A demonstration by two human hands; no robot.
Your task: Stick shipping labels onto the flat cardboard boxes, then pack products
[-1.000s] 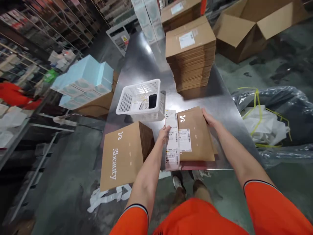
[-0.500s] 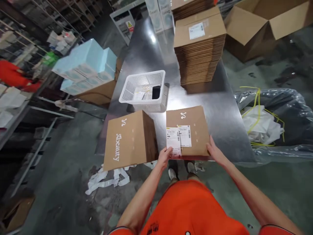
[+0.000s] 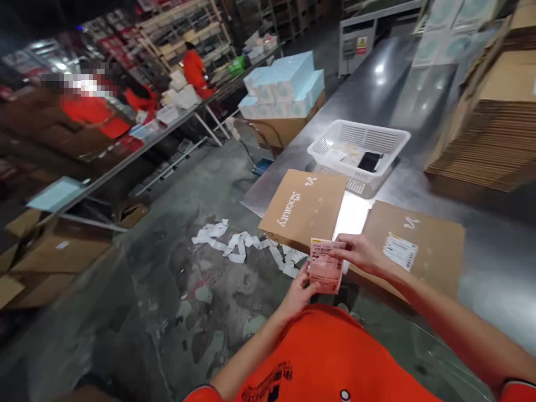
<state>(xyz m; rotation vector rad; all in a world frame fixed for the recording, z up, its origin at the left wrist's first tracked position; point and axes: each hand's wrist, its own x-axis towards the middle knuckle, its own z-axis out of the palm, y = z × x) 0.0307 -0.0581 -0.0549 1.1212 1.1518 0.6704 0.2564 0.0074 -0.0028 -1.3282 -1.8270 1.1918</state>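
Two hands: the left hand (image 3: pixel 296 290) and the right hand (image 3: pixel 360 251) share one label slip (image 3: pixel 324 272), held up in front of the shirt.
Left fingers: pinching the slip by its lower left corner, thumb on the printed face.
Right fingers: pinching the same slip near its upper right edge.
Right carton: the carton (image 3: pixel 439 245) lies to the right of the right fingers, on the surface (image 3: pixel 368 89); its label (image 3: pixel 401 251) is in place, so that one looks done.
Left carton: this carton (image 3: pixel 312 204), just beyond the fingers, shows printing but no label on its upper face; labelling there appears undone.
Slip: in the fingers and on neither carton, so by the look of it the work is partway through.
Basket: the white basket (image 3: pixel 335 163) stands farther beyond the fingers, with a black item (image 3: pixel 370 162) and papers inside.
Floor: crumpled white strips (image 3: pixel 240 245) lie below and left of the fingers.
Hidden: most of the left fingers, behind the slip; part of the right carton, under the right forearm.
Cut off: the brown stack (image 3: pixel 489 148), far right of the fingers.
Hard to make out: the slip's small print, and whether it is one layer or several.
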